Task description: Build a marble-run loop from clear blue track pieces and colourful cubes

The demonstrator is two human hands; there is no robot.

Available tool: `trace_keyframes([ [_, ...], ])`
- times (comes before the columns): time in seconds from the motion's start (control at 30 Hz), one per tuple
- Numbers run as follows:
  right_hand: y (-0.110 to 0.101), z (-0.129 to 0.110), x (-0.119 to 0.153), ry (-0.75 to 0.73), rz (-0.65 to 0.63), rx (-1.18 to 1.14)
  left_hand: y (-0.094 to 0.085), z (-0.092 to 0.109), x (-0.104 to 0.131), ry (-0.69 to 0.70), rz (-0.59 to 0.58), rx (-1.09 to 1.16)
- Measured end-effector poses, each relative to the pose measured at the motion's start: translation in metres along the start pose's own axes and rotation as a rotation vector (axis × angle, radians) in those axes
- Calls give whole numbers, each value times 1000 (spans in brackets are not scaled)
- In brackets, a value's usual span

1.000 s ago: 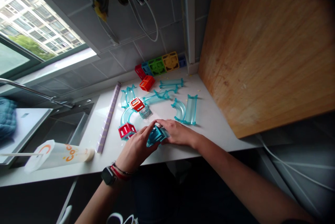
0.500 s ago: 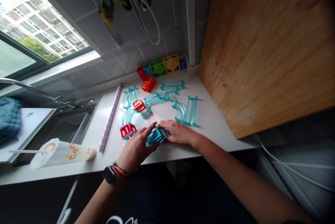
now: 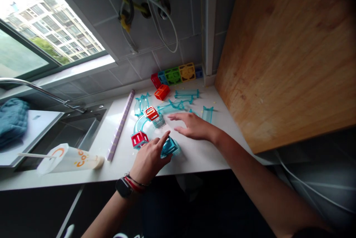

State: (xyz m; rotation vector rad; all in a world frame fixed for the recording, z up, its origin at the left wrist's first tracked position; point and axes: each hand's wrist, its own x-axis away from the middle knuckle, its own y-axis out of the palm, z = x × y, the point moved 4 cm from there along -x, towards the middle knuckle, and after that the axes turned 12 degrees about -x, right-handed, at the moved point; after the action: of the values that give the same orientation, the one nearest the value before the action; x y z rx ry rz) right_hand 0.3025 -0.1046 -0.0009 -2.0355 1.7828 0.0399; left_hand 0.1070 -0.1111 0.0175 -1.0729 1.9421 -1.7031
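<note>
My left hand, with a dark watch and a red band at its wrist, has thumb and index finger around a blue block near the counter's front edge. Partly covered by that hand, the block has a clear turquoise piece at its right side. My right hand is open above the counter, fingers stretched to the left and holding nothing. A red block sits left of the blue one. A curved clear turquoise track runs from it towards an orange-red block on a clear base.
Loose turquoise track pieces lie farther back, beside an orange block. Coloured blocks line the wall. A patterned purple strip and a lying plastic cup are left, near the sink. A wooden panel stands right.
My right hand has let go of the blue block's right side and moved up and to the right, its fingers now apart. My left hand stays at the block. The view has shifted slightly.
</note>
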Motion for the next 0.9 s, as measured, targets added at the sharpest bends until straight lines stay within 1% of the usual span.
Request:
trace_keyframes([
  [0.07,-9,4,-31,50,123,-16,0,0,0,-1,-12,-10],
  [0.1,-8,10,-48,82,132,-2,0,0,0,1,-17,-15],
  [0.13,-4,17,-64,124,105,3,0,0,0,1,-19,-22],
  [0.17,2,27,-80,170,46,7,-1,0,0,1,-19,-27],
  [0.2,9,35,-93,187,11,4,-1,0,0,1,-18,-31],
  [0.27,21,51,-113,192,-53,-8,-1,0,-1,3,-19,-33],
  [0.33,31,63,-125,167,-104,-40,-1,1,-1,5,-27,-26],
  [0.43,42,76,-135,122,-174,-89,-1,2,-1,3,-43,-3],
  [0.53,48,84,-139,82,-211,-61,1,1,-1,1,-54,22],
  [0.63,54,87,-140,50,-215,-20,2,0,0,16,-46,46],
  [0.77,56,88,-138,27,-194,-58,1,0,2,20,-40,69],
  [0.9,58,88,-138,17,-210,-61,1,0,3,29,-40,76],
])
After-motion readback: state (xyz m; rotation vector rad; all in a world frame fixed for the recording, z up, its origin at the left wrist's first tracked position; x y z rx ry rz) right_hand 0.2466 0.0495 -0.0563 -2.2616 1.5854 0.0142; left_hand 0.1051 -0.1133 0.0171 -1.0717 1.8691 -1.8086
